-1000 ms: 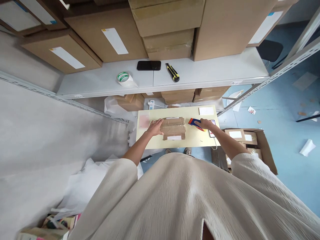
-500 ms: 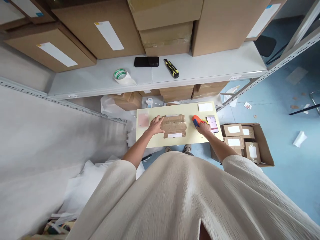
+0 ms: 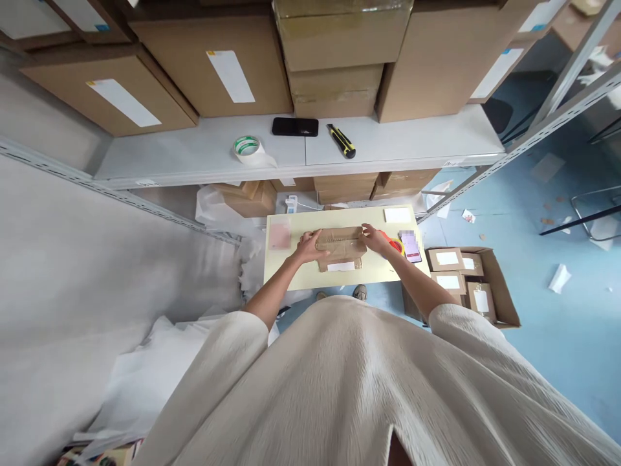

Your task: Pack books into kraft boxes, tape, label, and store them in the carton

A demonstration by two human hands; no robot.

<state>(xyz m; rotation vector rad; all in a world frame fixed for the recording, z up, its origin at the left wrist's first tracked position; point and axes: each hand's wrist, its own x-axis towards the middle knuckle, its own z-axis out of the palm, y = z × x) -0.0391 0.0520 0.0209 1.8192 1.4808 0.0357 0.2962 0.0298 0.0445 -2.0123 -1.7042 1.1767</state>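
Left hand (image 3: 306,247) wraps the left end of the box (image 3: 342,248); the right hand's (image 3: 374,239) fingertips meet its right end, how firmly I cannot tell. The box lies mid-table (image 3: 378,272), long axis left to right along the table's length, white label (image 3: 341,266) facing the table's near edge. A tape dispenser (image 3: 397,246) and phone (image 3: 410,244) lie towards the table's right end.

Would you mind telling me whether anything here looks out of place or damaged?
Yes, the blue floor on the right looks untidy: a crumpled white piece and a smaller scrap lie loose there, as if dropped. The taped box between the left hand and right hand shows no obvious damage.
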